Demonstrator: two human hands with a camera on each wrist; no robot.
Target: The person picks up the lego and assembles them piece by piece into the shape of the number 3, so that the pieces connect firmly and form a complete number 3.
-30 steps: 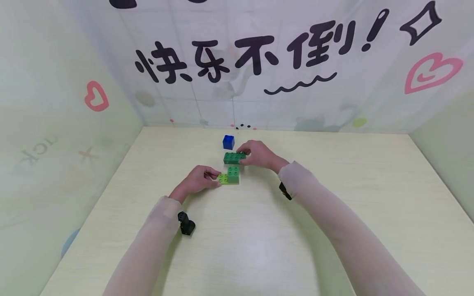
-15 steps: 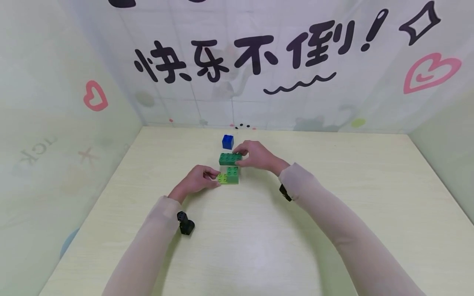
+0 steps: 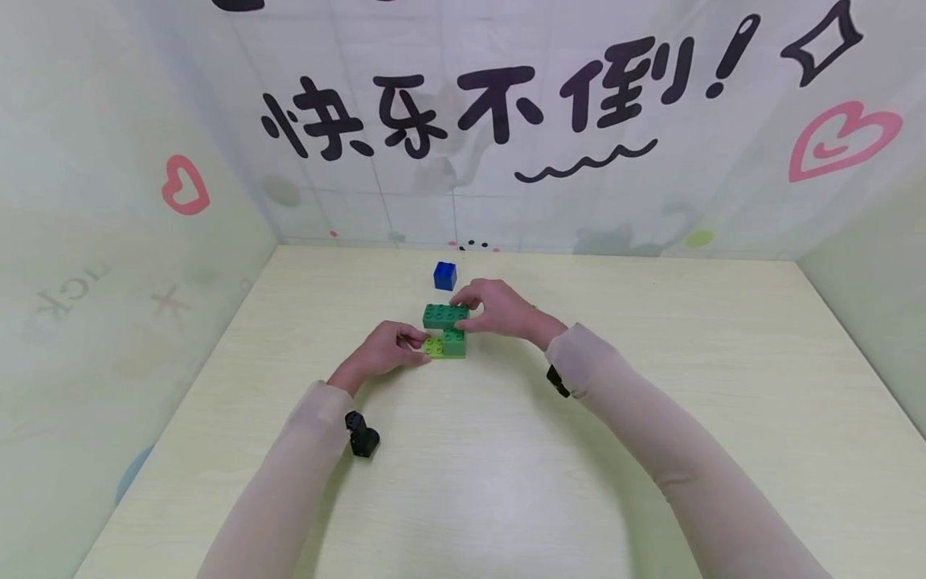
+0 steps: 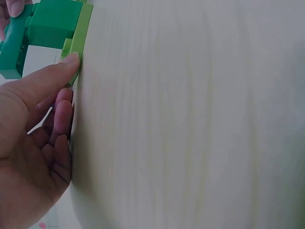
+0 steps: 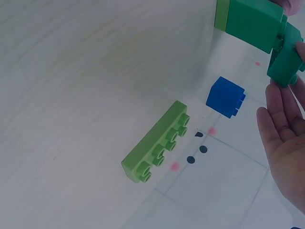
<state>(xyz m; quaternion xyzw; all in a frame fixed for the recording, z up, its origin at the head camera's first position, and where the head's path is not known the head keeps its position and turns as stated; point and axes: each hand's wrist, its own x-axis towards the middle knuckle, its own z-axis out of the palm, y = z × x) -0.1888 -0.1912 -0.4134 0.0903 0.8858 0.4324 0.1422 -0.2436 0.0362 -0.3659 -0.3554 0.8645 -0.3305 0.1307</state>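
Note:
My left hand (image 3: 391, 347) pinches the left end of a lime-green brick (image 3: 434, 346) that lies flat on the table, the thumb along its near side in the left wrist view. A taller mid-green brick (image 5: 252, 24) sits on the lime brick's right part. My right hand (image 3: 502, 310) grips the right end of a dark green eight-stud brick (image 3: 441, 315). This brick is over the mid-green one, reaching out to the left above the lime studs. In the right wrist view it looks slightly tilted against the studs; whether it is pressed on, I cannot tell.
Behind the stack stands a small blue brick (image 3: 444, 276). A long light green brick (image 5: 157, 143) lies beyond it in the right wrist view, hidden in the head view. The printed back wall (image 3: 579, 209) rises at the table's (image 3: 470, 466) far edge.
The right hand has brought the dark green brick left and toward me, from behind the stack to over the mid-green brick. My left hand has stayed on the lime brick.

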